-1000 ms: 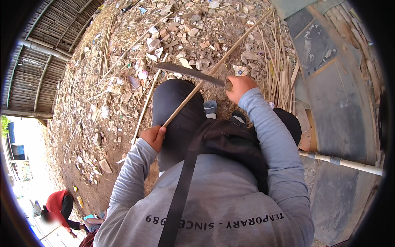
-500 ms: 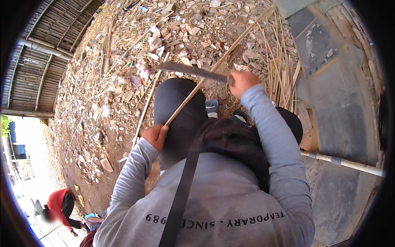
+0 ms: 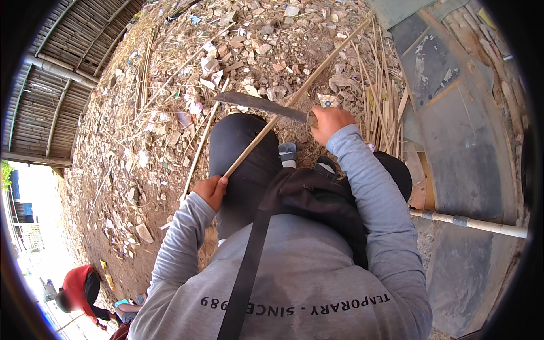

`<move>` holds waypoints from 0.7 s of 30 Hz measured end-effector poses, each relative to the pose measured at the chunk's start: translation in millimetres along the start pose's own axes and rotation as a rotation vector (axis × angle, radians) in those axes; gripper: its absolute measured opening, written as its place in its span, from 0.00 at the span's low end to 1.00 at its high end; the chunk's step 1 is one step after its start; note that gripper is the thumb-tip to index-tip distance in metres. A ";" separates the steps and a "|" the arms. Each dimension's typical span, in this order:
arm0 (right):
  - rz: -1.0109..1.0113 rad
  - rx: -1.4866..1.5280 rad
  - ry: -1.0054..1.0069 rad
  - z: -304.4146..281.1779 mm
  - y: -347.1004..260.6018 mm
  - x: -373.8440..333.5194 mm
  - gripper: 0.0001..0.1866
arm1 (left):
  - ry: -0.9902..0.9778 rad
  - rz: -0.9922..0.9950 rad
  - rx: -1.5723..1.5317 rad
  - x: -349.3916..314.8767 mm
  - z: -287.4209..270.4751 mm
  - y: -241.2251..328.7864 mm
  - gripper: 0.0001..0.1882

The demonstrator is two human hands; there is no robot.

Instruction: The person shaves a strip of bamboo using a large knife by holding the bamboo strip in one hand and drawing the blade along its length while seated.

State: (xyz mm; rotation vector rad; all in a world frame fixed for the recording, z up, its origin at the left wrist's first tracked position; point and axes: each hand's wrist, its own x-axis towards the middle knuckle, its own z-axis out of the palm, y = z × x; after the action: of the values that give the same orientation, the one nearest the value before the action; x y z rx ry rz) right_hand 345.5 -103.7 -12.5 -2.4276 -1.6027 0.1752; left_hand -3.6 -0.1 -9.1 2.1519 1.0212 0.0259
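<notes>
My left hand [image 3: 211, 191] grips the near end of a long thin bamboo stick [image 3: 294, 97] that slants up and away to the right over my dark-trousered knee. My right hand [image 3: 328, 122] holds the handle of a broad machete [image 3: 258, 105]; its dark blade points left and lies across the stick, touching it about midway. Both arms wear grey long sleeves. A black bag and strap hang across my chest.
The ground is dry earth strewn with stone rubble, litter and bamboo shavings. A bundle of split bamboo strips [image 3: 381, 96] lies to the right beside grey metal sheets [image 3: 453, 130]. A white pole [image 3: 470, 224] lies at right. A person in red [image 3: 76, 289] crouches at lower left.
My right hand has lifted the machete a little higher along the stick. My left hand keeps its hold on the stick's near end.
</notes>
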 end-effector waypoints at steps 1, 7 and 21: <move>0.001 -0.021 -0.010 -0.9 -0.5 0.7 0.17 | -0.010 -0.006 -0.011 -0.5 -0.9 0.6 0.23; 0.003 0.140 -0.013 16.3 3.4 -1.0 0.18 | -0.017 -0.015 -0.004 -0.3 -1.4 2.5 0.23; -0.139 -0.050 0.133 -23.9 4.1 -6.3 0.17 | 0.000 -0.022 -0.068 -4.4 -5.0 1.2 0.24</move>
State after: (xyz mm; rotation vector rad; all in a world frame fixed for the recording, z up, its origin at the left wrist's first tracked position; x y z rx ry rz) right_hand 352.0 -114.0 9.4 -2.2994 -1.7262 -0.0492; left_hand -7.4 -0.5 -3.5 2.0793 1.0290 0.0491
